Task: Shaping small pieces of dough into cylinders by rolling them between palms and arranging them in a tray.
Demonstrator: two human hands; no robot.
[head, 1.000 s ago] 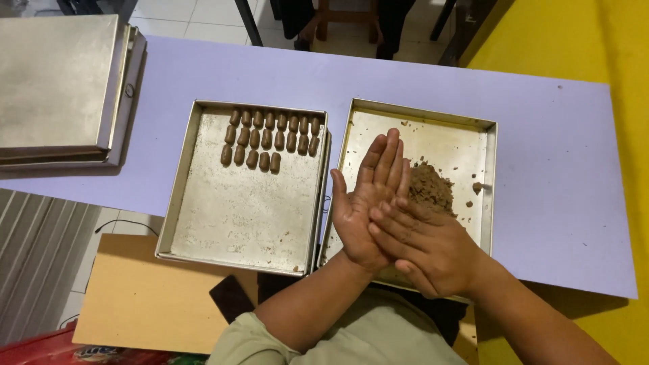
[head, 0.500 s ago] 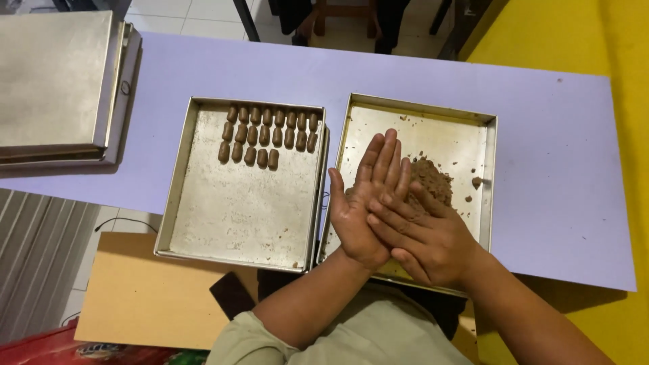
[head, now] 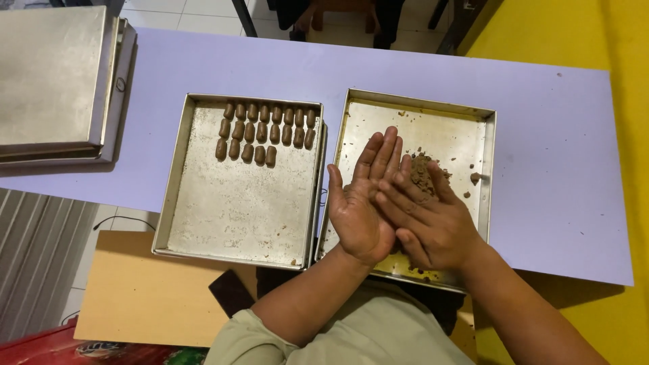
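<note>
grip of right hand [head: 433, 223] over left hand [head: 362, 199] hides anything between palms.

1 package shows: a red wrapper or bag [head: 88, 350] with a round, multicoloured printed patch, lying at the bottom left corner of the view, below the near edge of the tan board and well apart from the lilac surface [head: 561, 169]. Only its upper strip is in view, so its full shape cannot be told. No signs or screens show.
</note>
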